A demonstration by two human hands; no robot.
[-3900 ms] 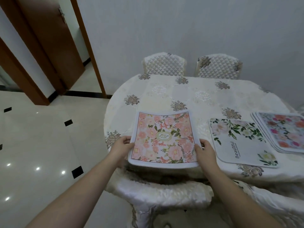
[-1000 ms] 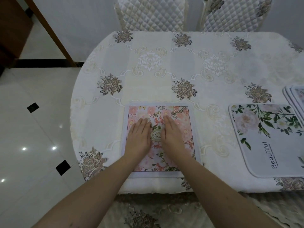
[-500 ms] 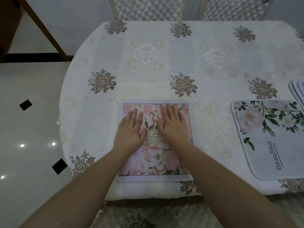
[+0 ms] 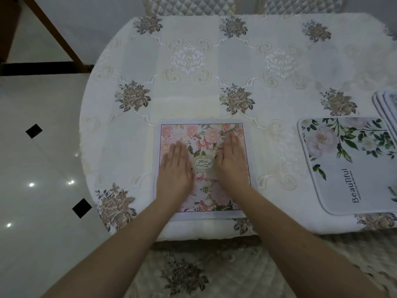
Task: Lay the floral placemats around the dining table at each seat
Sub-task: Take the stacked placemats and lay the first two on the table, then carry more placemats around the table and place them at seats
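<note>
A slippery embroidered tablecloth (image 4: 189, 61) covers the table. At lower centre, the left hand (image 4: 175, 166) and right hand (image 4: 233, 163) press flat, fingers together, on the pink placemat (image 4: 203, 134); uneven pressure could skew it or bunch the cloth.

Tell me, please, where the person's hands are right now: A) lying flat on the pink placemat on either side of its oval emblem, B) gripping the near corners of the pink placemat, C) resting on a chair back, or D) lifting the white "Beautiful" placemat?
A: the left hand and right hand lie palm-down on the pink placemat, flanking its oval emblem.
</note>
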